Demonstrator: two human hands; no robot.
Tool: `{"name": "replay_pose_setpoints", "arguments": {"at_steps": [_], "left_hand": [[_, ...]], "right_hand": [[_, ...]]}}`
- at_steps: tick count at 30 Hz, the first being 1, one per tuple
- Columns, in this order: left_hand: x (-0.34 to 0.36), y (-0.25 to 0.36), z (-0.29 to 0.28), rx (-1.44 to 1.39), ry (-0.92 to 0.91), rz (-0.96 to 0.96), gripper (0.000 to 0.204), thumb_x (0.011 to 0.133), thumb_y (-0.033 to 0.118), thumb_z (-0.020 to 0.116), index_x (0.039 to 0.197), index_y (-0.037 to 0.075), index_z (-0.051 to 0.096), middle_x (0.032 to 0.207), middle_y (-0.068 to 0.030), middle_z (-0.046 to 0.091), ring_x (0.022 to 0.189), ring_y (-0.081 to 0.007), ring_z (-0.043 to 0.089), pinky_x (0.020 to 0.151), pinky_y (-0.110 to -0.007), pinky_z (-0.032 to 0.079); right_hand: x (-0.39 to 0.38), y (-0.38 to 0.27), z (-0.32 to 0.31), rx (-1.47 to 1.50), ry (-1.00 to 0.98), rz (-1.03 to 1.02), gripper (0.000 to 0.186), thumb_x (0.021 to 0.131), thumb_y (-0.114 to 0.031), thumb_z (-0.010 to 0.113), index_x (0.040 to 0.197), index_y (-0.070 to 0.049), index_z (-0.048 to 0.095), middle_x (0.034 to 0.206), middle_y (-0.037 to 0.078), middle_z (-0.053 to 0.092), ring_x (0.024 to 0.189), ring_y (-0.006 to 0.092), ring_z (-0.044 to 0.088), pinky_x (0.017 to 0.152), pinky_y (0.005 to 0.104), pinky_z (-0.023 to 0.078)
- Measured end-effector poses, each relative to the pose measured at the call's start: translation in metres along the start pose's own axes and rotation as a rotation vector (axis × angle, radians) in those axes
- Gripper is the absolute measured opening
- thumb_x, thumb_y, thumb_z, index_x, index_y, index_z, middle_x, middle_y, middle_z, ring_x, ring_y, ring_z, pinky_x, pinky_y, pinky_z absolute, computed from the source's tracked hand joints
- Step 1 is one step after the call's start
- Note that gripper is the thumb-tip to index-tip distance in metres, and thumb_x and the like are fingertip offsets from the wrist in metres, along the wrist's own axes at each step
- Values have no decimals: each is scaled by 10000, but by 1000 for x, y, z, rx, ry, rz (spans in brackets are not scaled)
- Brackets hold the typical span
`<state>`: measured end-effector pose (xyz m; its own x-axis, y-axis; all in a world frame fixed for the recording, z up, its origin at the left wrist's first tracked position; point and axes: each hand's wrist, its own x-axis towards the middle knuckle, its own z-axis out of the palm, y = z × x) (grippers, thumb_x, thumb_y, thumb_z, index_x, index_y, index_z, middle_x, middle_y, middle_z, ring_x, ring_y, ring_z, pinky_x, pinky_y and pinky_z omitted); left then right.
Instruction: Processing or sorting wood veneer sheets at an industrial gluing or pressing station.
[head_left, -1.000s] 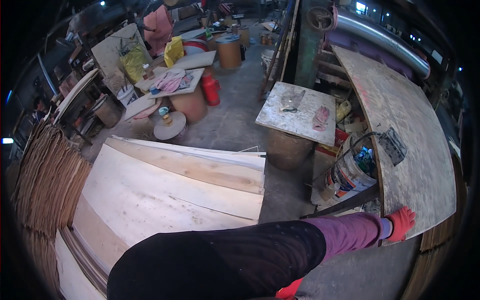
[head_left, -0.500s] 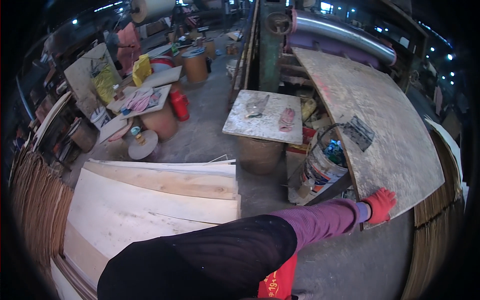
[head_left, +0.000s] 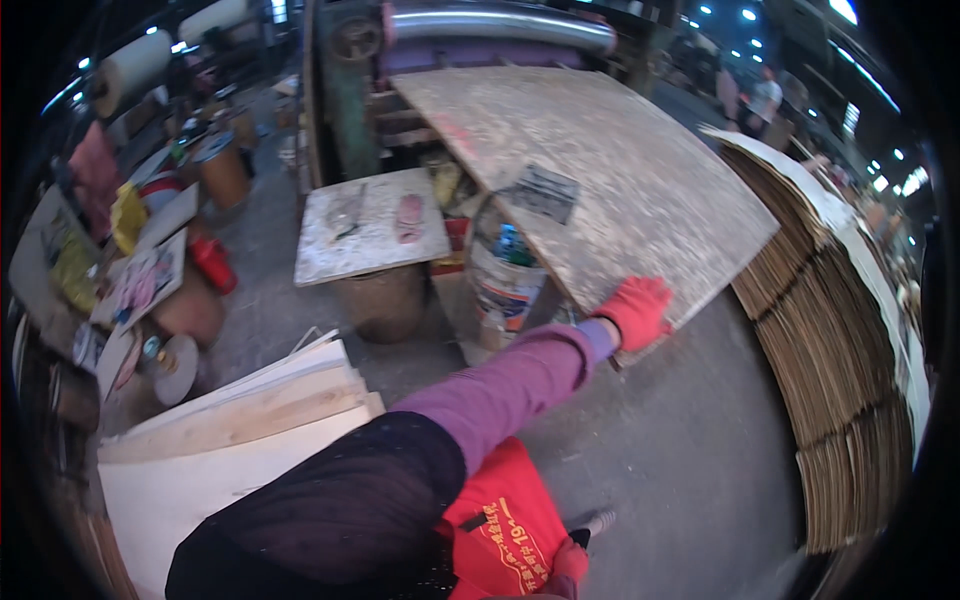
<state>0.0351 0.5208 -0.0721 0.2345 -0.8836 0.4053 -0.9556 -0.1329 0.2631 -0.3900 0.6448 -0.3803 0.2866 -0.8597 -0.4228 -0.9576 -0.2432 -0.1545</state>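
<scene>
Your left hand (head_left: pixel 636 312) lies on the board (head_left: pixel 620 180), fingers extended; your right hand (head_left: pixel 570 562): finger state indeterminable.

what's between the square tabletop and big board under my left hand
Head view: a whitish bucket with something blue inside, beside the big board; left of it, a red item.

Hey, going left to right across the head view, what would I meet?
Yellow bag, red canister, square board on a brown drum, white bucket, red-gloved left hand, stack of brown veneer sheets.
</scene>
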Motion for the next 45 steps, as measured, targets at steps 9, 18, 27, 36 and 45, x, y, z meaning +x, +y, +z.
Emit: {"name": "replay_pose_setpoints", "arguments": {"at_steps": [9, 18, 27, 36, 45], "left_hand": [[0, 9, -3, 36, 47, -2, 589, 850, 445, 508, 1273, 42, 427, 1339, -169, 403, 1230, -292, 383, 1034, -418, 256], [0, 9, -3, 54, 46, -1, 589, 853, 452, 502, 1272, 46, 429, 1337, -158, 409, 1229, -285, 384, 1027, -408, 264], [0, 13, -18, 20, -14, -24, 586, 851, 451, 505, 1262, 40, 435, 1329, -167, 412, 1229, -295, 386, 1024, -417, 273], [-2, 13, -9, 17, 4, -11, 588, 839, 448, 512, 1245, 29, 441, 1282, -181, 430, 1204, -310, 395, 999, -427, 285], [1, 14, -5, 7, 58, 1, 598, 817, 448, 537, 1230, 25, 455, 1236, -171, 458, 1163, -307, 420, 972, -416, 304]], "right_hand": [[11, 13, 19, -21, 58, 7, 560, 904, -447, 308, 865, -12, 659, 916, 228, 634, 896, 395, 588, 814, 481, 449], [12, 17, 23, -28, 83, -14, 539, 893, -458, 343, 873, -22, 659, 925, 214, 636, 894, 392, 590, 798, 481, 451], [24, 25, 36, -32, 66, -136, 547, 893, -461, 336, 829, -30, 667, 871, 198, 650, 860, 395, 603, 787, 480, 452], [1, 11, 18, 79, 208, 73, 526, 862, -450, 410, 840, 13, 659, 841, 250, 630, 841, 431, 596, 765, 507, 461], [-26, -10, -26, 78, 117, 70, 563, 919, -436, 319, 891, 8, 665, 864, 249, 640, 835, 427, 611, 710, 518, 477]]}}
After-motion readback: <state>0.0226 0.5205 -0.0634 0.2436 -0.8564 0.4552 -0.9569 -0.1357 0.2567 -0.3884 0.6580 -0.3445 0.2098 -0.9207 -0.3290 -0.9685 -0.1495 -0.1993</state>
